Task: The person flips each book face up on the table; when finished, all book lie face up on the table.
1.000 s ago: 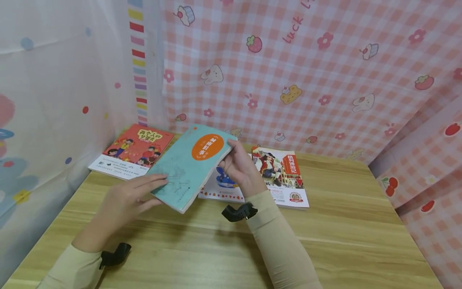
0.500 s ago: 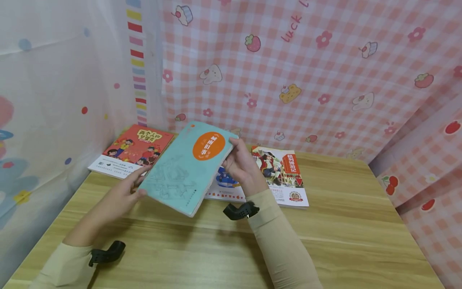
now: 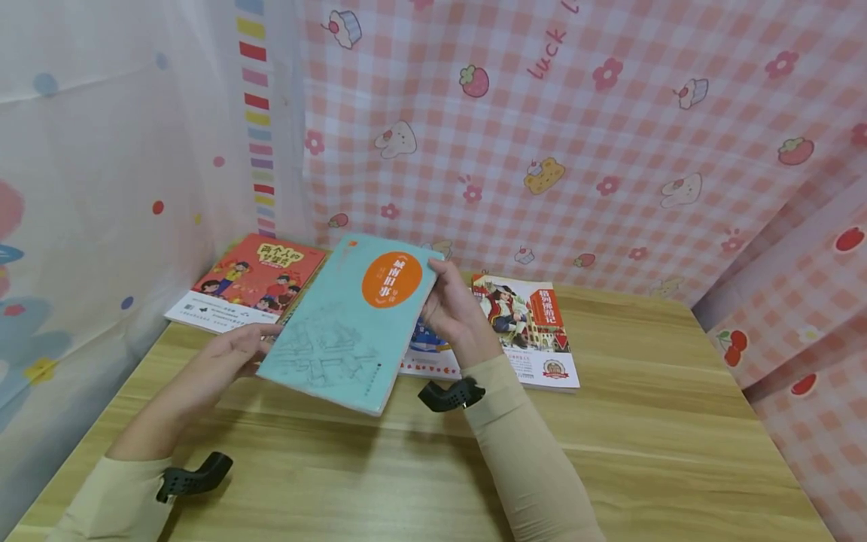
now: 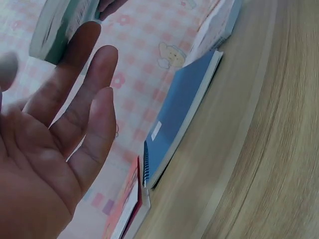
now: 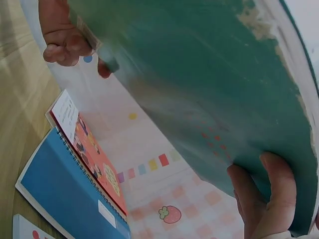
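A teal paperback book (image 3: 325,331) with an orange oval on its cover is held tilted above the table. My right hand (image 3: 457,312) grips its right edge near the upper corner. In the right wrist view, fingertips (image 5: 276,174) of that hand press against the book's green back cover (image 5: 199,84). Close to the lower left edge is my left hand (image 3: 213,369). The left wrist view has its fingers (image 4: 82,52) fairly straight and spread, the foremost at the book's corner, with the blurred thumb apart from it.
A red-and-white book (image 3: 260,278) lies at the back left of the wooden table (image 3: 643,436). Beside it, the wrist views have a blue spiral notebook (image 5: 65,179). A picture book (image 3: 430,354) is partly hidden behind my right hand, alongside another book (image 3: 524,324). Patterned curtains (image 3: 582,120) hang behind.
My left hand has slid off the front cover and moved left to the book's edge. The book has turned slightly, its lower edge swinging right, while my right hand keeps hold.
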Action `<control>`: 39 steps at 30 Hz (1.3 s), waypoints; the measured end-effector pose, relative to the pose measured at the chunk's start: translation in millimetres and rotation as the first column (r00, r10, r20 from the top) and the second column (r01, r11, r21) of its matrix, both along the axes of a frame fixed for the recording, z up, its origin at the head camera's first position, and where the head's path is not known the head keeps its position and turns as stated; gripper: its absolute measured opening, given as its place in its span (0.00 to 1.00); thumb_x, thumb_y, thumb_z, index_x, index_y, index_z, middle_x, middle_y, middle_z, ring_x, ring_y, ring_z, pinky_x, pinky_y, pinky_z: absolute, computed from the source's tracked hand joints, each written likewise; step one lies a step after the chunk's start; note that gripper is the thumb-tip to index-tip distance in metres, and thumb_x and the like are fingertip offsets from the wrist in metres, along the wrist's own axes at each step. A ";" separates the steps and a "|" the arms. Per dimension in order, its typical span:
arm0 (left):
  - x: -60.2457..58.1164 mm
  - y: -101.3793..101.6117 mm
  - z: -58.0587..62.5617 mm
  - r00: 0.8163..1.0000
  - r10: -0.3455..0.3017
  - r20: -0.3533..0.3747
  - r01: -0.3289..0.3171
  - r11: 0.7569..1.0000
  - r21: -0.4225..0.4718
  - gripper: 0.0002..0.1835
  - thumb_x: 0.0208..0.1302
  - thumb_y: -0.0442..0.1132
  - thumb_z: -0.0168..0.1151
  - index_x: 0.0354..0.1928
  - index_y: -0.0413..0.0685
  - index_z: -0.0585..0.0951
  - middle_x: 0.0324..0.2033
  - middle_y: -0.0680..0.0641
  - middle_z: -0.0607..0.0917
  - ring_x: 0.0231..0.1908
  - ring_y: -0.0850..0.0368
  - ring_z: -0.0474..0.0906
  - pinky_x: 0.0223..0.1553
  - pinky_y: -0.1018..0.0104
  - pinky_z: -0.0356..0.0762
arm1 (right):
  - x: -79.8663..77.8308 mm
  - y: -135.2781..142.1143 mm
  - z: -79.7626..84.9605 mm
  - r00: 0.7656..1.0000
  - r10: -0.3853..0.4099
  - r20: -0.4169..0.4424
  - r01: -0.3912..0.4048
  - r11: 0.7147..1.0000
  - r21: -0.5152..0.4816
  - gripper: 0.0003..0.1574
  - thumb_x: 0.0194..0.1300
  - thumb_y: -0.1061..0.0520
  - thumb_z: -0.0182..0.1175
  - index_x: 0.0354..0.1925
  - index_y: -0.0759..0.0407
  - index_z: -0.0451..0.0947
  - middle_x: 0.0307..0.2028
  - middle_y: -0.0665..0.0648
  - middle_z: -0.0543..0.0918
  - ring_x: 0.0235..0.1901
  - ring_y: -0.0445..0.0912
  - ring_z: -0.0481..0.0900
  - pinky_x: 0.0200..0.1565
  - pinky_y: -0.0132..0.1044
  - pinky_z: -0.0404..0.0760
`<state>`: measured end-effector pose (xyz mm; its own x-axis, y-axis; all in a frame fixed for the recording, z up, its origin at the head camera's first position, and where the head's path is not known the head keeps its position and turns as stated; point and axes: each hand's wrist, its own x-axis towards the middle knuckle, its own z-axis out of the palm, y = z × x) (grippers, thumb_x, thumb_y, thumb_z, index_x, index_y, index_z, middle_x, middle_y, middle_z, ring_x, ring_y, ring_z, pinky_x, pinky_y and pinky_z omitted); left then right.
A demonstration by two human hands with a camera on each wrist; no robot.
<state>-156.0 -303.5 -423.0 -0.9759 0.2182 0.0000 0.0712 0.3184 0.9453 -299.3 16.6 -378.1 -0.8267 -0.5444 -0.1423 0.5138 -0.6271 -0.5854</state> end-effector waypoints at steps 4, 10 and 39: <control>-0.5 0.4 0.1 0.998 0.007 0.070 -0.015 0.993 0.115 0.34 0.83 0.53 0.39 0.71 0.28 0.64 0.46 0.54 0.86 0.48 0.66 0.81 0.49 0.73 0.79 | -0.9 -0.7 -1.9 1.000 -0.020 -0.001 0.020 0.999 0.030 0.18 0.80 0.52 0.46 0.63 0.55 0.64 0.60 0.57 0.75 0.57 0.50 0.80 0.54 0.45 0.83; -1.0 -4.4 -4.5 0.986 -0.061 0.155 -0.002 0.927 0.374 0.25 0.82 0.45 0.46 0.71 0.36 0.66 0.49 0.56 0.87 0.48 0.64 0.84 0.49 0.72 0.80 | -1.8 -3.7 -4.1 0.999 -0.035 -0.003 0.035 0.998 0.050 0.15 0.80 0.54 0.45 0.60 0.56 0.66 0.58 0.56 0.75 0.55 0.48 0.80 0.54 0.41 0.83; 2.9 -0.2 3.3 0.992 -0.101 0.076 0.026 0.752 0.659 0.16 0.80 0.32 0.45 0.60 0.53 0.77 0.49 0.49 0.88 0.47 0.60 0.86 0.51 0.71 0.81 | 2.7 -13.0 -4.1 0.998 -0.045 -0.054 0.050 0.994 0.093 0.12 0.80 0.54 0.50 0.52 0.60 0.74 0.43 0.55 0.82 0.33 0.42 0.85 0.38 0.31 0.86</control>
